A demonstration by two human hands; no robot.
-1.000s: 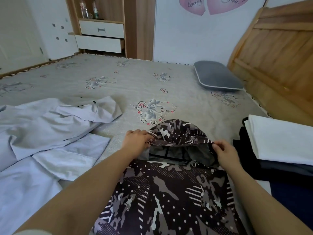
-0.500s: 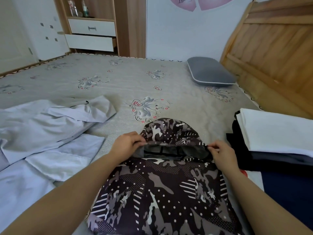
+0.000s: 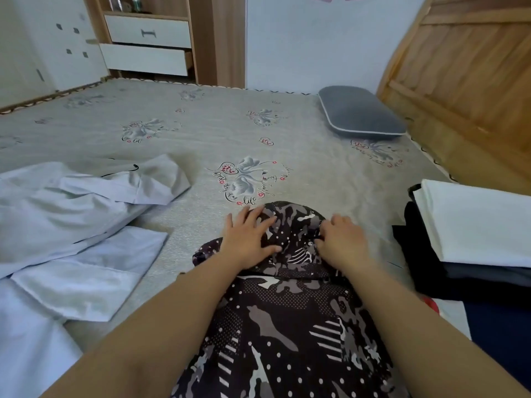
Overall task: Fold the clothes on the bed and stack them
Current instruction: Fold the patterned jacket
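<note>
Nearest the camera, the dark camouflage-patterned hooded jacket with white dots and stripes (image 3: 290, 334) lay flat on the grey bed with printed flower motifs (image 3: 201, 133), its body running toward the person and its hood pointing away. Both hands rested on that hood. The left hand (image 3: 248, 239) lay spread over it, fingers (image 3: 255, 215) straight and released, pressing the cloth down. The right hand (image 3: 342, 242) sat on the hood's other side with its fingers bent into the fabric; whether they pinched a fold or only pushed on it could not be told.

Just right of the jacket stood a stack of folded clothes, white on top of dark grey and black pieces (image 3: 471, 225), which looked finished. Left of the jacket sprawled a heap of pale blue-grey shirts, loose and unfolded (image 3: 71, 214). Beyond the jacket, well apart, a dark grey pillow with pale piping (image 3: 359, 113) lay beside the wooden headboard (image 3: 465, 67).

By this showing the task seemed partly done: several garments stacked, the jacket being smoothed for folding, the pale shirts yet to be handled.
</note>
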